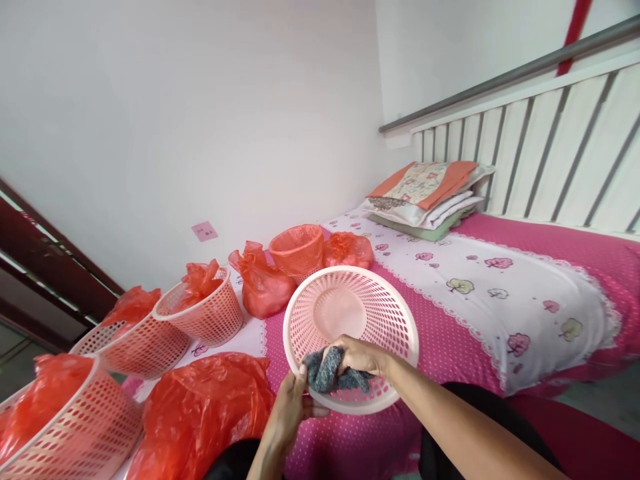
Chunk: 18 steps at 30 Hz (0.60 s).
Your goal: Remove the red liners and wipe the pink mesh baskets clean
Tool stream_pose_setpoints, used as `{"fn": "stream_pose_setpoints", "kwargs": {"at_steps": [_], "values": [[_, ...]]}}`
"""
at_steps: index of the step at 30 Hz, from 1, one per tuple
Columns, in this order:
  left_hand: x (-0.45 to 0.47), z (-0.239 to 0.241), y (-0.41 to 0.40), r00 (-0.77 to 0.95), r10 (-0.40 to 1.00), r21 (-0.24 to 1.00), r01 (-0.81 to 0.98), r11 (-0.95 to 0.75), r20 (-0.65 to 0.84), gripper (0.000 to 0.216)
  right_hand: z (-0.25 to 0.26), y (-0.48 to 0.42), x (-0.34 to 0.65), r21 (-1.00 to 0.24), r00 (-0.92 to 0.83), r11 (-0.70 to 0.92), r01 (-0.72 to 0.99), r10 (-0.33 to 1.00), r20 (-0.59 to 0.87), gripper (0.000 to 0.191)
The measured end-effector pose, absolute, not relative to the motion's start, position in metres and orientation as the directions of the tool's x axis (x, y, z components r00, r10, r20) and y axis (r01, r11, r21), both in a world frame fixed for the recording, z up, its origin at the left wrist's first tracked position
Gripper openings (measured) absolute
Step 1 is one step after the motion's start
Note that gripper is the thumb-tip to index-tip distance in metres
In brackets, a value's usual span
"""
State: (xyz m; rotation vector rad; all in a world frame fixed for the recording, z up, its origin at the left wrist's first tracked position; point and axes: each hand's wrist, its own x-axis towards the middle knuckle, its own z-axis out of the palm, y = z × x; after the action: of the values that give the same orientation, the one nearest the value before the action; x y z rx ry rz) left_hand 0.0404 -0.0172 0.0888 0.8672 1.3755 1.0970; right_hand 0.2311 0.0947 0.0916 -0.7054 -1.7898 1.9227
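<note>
A pink perforated plastic basket (350, 313) is tilted toward me above the bed, its open mouth facing the camera. My left hand (293, 408) grips its lower left rim, fingers closed around the edge. My right hand (357, 355) is closed on a grey cloth (330, 373) and presses it against the inside of the basket's lower rim.
Several more pink baskets (200, 310) and red-orange plastic bags (200, 413) line the left side of the bed (450, 333). One basket (299, 250) is lined with a red bag. Folded pillows (425, 197) lie by the white slatted headboard (550, 160).
</note>
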Motion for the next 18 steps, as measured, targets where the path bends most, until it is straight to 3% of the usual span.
{"fn": "stream_pose_setpoints", "kwargs": {"at_steps": [6, 10, 12, 14, 16, 18], "values": [[0.031, 0.097, -0.014, -0.151, 0.941, 0.952, 0.002, 0.306, -0.302, 0.081, 0.1, 0.09, 0.236, -0.977, -0.874, -0.019, 0.212, 0.443, -0.198, 0.016], [0.025, 0.093, -0.009, -0.216, 0.949, 0.965, 0.07, 0.251, -0.231, 0.073, 0.112, 0.095, 0.252, -0.965, -0.83, 0.058, 0.257, 0.525, -0.189, 0.011], [0.026, 0.086, -0.009, -0.218, 0.961, 0.98, 0.06, 0.19, -0.172, 0.069, 0.115, 0.102, 0.261, -0.984, -0.668, 0.077, 0.159, 0.742, -0.049, 0.015], [0.031, 0.077, -0.012, -0.184, 0.967, 0.984, 0.008, 0.179, -0.175, 0.072, 0.112, 0.113, 0.265, -0.985, -0.369, 0.146, 0.094, 0.924, 0.102, 0.021], [0.037, 0.067, -0.015, -0.142, 0.961, 0.971, -0.042, 0.234, -0.238, 0.083, 0.104, 0.124, 0.265, -0.974, -0.13, 0.203, 0.101, 0.973, 0.19, 0.027], [0.042, 0.058, -0.018, -0.128, 0.948, 0.956, -0.064, 0.286, -0.292, 0.1, 0.095, 0.136, 0.263, -0.966, -0.061, 0.22, 0.135, 0.975, 0.213, 0.033]]}}
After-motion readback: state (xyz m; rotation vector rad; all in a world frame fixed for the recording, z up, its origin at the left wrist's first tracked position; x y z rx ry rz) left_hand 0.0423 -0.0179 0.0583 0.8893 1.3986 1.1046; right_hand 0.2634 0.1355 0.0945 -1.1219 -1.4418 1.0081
